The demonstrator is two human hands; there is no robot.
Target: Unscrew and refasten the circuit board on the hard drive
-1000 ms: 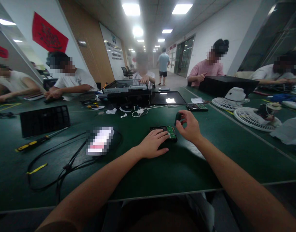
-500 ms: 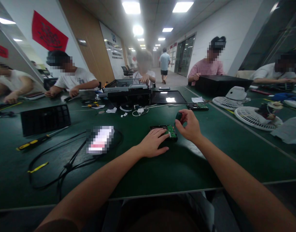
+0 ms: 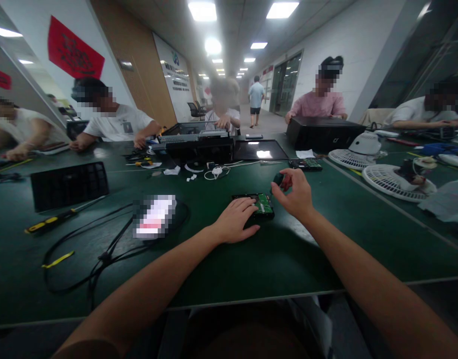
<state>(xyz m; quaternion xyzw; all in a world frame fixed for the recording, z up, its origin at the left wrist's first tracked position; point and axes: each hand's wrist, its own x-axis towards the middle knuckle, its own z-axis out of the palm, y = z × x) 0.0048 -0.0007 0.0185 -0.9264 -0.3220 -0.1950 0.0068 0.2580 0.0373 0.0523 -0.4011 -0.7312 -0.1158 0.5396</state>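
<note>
A hard-drive-like device with a green circuit board (image 3: 265, 203) lies on the green table (image 3: 229, 279). My left hand (image 3: 236, 219) rests over its left part, fingers spread and lying flat. At the device's upper right, my right hand (image 3: 291, 190) pinches a small dark green tool handle (image 3: 278, 178) between thumb and fingers. Its thin shaft seems to point down at the board's right edge; where the tip ends is too small to tell. My fingers cover the device's left side.
A blurred-screen phone (image 3: 155, 216), black cables (image 3: 105, 257) and a yellow-black screwdriver (image 3: 53, 221) lie to the left. A dark panel (image 3: 70, 185) stands behind them. White fan parts (image 3: 395, 183) are at the right. An open computer case (image 3: 199, 147) and several people are across the table.
The person in pink has shifted the black box to the left. A co-worker's hand at the left has moved right. My right hand has tilted slightly; my left hand stays on the device.
</note>
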